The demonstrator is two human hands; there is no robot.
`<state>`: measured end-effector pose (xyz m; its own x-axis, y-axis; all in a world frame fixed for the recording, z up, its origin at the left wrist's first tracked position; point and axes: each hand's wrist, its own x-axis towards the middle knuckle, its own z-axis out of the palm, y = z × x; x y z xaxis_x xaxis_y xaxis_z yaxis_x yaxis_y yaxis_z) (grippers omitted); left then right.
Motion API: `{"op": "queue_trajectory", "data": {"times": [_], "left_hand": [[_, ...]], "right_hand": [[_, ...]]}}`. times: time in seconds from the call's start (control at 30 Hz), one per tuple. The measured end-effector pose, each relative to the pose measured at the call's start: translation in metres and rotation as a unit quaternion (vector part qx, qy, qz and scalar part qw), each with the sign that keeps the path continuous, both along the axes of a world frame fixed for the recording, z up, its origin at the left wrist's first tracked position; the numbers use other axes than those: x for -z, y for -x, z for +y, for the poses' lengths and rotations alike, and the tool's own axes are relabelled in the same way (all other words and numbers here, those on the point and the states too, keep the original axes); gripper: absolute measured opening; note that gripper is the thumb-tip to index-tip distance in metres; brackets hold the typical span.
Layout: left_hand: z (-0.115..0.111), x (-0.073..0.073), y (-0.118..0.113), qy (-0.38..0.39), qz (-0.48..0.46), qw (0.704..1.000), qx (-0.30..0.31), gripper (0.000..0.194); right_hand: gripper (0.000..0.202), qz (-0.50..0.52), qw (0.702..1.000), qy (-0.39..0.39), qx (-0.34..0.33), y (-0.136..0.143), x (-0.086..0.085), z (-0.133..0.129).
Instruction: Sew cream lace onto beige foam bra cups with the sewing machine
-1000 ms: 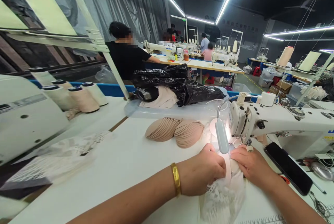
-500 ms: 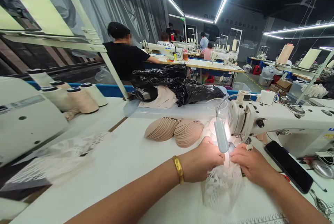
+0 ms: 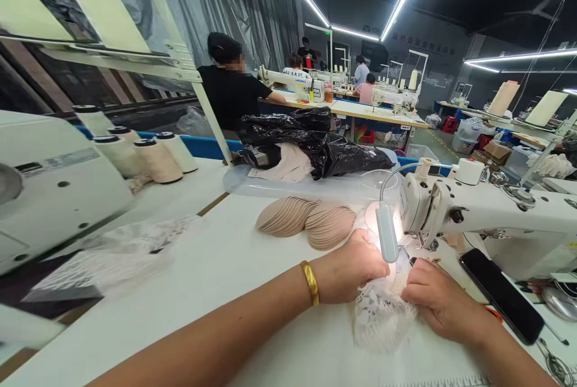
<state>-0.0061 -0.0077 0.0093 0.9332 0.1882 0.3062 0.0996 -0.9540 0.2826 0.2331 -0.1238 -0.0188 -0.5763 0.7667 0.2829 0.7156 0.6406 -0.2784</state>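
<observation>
Under the sewing machine's (image 3: 421,204) needle end, white lace fabric (image 3: 383,318) hangs toward me over the table, with a pale pink piece beside the lamp. My left hand (image 3: 363,264), a gold bangle at its wrist, is closed on the lace from the left; the lamp head (image 3: 387,234) partly covers its fingertips. My right hand (image 3: 444,297) has its fingers curled together at the lace's right edge. A slim dark-tipped thing shows by its index finger, too small to name. Two fanned stacks of beige oval pads (image 3: 331,226) lie left of the machine.
A black phone (image 3: 501,295) lies right of my right hand. Black plastic bags (image 3: 342,155) lie behind the pads. Thread cones (image 3: 157,161) and loose lace (image 3: 121,249) are at left, beside another machine (image 3: 54,182). A co-worker (image 3: 229,89) sits beyond.
The view has turned slightly left. My right hand has drawn back from the needle area toward me, while my left hand stays on the lace.
</observation>
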Motion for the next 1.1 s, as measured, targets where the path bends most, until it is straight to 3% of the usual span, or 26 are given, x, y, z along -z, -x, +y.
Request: {"op": "queue_trajectory", "data": {"times": [0.07, 0.37, 0.6, 0.73, 0.8, 0.93, 1.0, 1.1], "left_hand": [[0.001, 0.000, 0.000, -0.065, 0.030, 0.997, 0.021, 0.031], [-0.002, 0.000, -0.001, -0.149, 0.041, 0.987, 0.050, 0.034], [-0.006, -0.004, 0.002, -0.124, 0.045, 0.990, 0.052, 0.038], [-0.019, -0.009, 0.027, -0.044, 0.064, 0.996, 0.052, 0.031], [-0.029, -0.013, 0.050, -0.014, 0.035, 0.999, 0.021, 0.030], [-0.050, -0.031, 0.092, 0.026, -0.035, 0.995, -0.087, 0.045], [-0.060, -0.040, 0.099, 0.043, -0.084, 0.986, -0.139, 0.042], [-0.076, -0.041, 0.087, 0.089, -0.151, 0.968, -0.181, 0.029]], "right_hand": [[0.025, -0.005, 1.000, -0.002, 0.002, -0.002, 0.002, 0.001], [0.024, -0.020, 0.999, 0.022, 0.019, -0.008, -0.001, 0.001], [0.025, 0.017, 1.000, 0.001, 0.008, -0.001, -0.001, 0.003], [0.027, 0.036, 0.999, 0.036, -0.003, 0.018, -0.008, -0.015], [0.027, 0.042, 0.998, 0.050, -0.004, 0.030, -0.010, -0.029], [0.026, 0.084, 0.996, 0.019, -0.035, 0.050, -0.009, -0.052], [0.025, 0.102, 0.994, -0.009, -0.038, 0.058, -0.005, -0.058], [0.024, 0.114, 0.993, -0.034, -0.026, 0.068, 0.001, -0.064]]}}
